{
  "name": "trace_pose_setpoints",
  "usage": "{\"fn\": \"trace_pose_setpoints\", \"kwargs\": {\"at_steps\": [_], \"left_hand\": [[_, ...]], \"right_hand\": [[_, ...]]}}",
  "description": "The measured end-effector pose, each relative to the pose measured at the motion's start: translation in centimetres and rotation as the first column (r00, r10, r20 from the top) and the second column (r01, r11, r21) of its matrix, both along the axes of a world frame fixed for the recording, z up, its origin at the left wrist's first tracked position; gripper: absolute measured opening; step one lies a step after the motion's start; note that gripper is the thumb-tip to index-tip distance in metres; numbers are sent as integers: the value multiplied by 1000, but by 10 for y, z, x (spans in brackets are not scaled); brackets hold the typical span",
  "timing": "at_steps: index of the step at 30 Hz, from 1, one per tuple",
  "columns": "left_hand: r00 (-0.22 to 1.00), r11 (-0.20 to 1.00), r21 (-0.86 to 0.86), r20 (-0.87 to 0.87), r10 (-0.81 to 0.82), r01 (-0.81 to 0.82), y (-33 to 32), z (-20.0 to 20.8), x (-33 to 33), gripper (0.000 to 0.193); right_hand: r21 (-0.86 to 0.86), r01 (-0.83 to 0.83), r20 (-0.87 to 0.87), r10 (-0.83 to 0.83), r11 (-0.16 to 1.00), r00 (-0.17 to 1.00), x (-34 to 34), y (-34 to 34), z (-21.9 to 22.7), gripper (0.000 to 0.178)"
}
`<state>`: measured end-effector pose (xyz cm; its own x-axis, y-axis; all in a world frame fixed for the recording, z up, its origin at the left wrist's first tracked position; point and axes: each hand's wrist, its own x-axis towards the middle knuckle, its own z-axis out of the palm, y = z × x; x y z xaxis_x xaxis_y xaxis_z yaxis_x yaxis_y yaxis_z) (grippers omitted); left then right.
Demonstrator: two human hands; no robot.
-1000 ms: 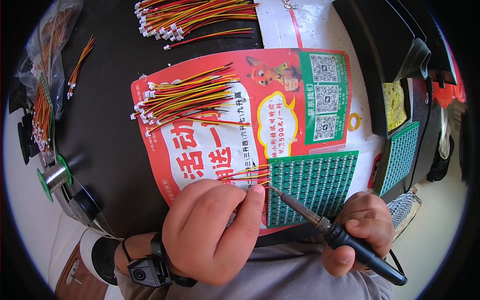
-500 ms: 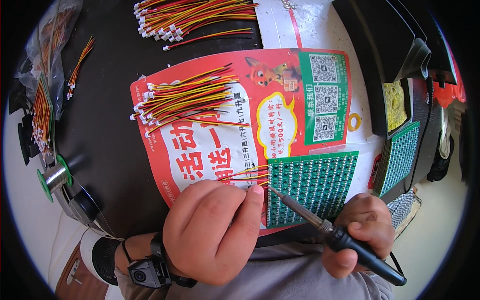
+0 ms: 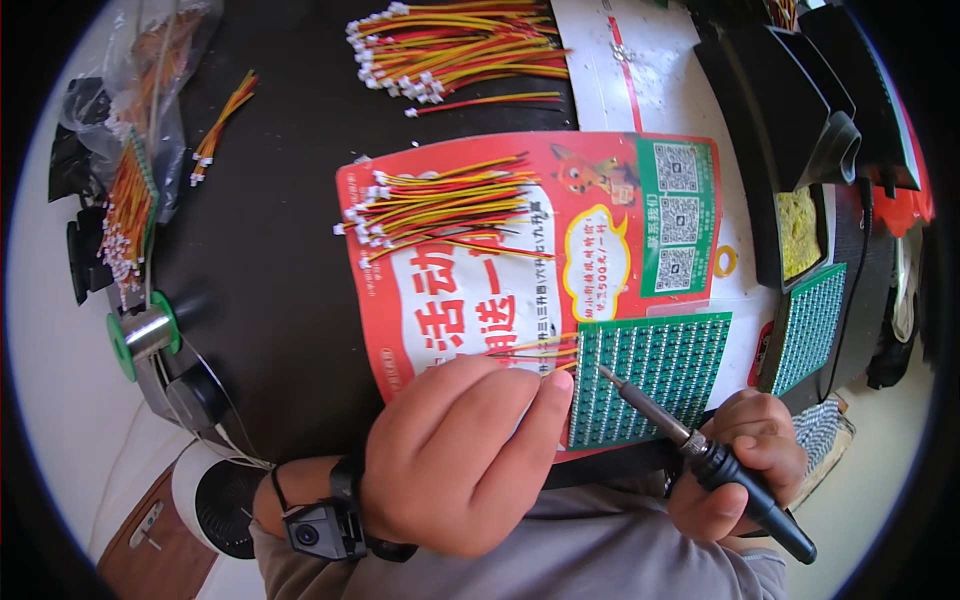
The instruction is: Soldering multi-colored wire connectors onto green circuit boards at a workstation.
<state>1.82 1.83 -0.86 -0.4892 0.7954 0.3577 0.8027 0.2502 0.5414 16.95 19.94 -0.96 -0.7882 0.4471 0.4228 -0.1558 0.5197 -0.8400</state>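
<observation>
My left hand (image 3: 470,450) is closed, thumb and forefinger pinched on a thin wire at the left edge of a green circuit board (image 3: 655,375). Several red, yellow and black wires (image 3: 535,350) run from behind that hand to the board's edge; how many are fixed to it I cannot tell. A soldering iron (image 3: 715,460) with a black handle is gripped in my right hand (image 3: 745,460). Its metal tip is over the board's left columns, a little right of the wire ends; whether it touches is unclear. The board lies on a red printed sheet (image 3: 385,345).
Connector wires lie in a bundle (image 3: 445,210) on the sheet and a larger pile (image 3: 460,50) behind. A solder spool (image 3: 145,335) and bagged wires (image 3: 150,80) are at left. At right stand a yellow sponge (image 3: 798,235) in a black holder and stacked green boards (image 3: 808,330).
The whole view has shifted, so things appear farther right and slightly lower. The iron's tip has moved from the board's left edge a little inward. My left hand keeps its pinch.
</observation>
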Motion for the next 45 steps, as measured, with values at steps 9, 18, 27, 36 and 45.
{"fn": "trace_pose_setpoints", "kwargs": {"at_steps": [9,18,27,36,45], "left_hand": [[874,858,-189,-10,485,-479,-18,6,-47,11],[901,884,-196,-3,433,-425,-15,4,-53,12],[795,851,-296,319,517,-434,-23,9,-61,19],[976,983,-121,152,157,-140,-26,33,-52,28],[854,993,113,518,-43,-19,-19,22,-17,19]], "right_hand": [[23,47,-17,-46,999,999,-1,-3,-5,41],[16,8,-38,-7,1000,999,-1,2,-5,42],[25,-54,-41,55,998,998,0,6,-6,40],[6,-84,-33,84,996,996,2,8,-3,38],[26,-121,13,121,992,993,3,10,-4,38]]}}
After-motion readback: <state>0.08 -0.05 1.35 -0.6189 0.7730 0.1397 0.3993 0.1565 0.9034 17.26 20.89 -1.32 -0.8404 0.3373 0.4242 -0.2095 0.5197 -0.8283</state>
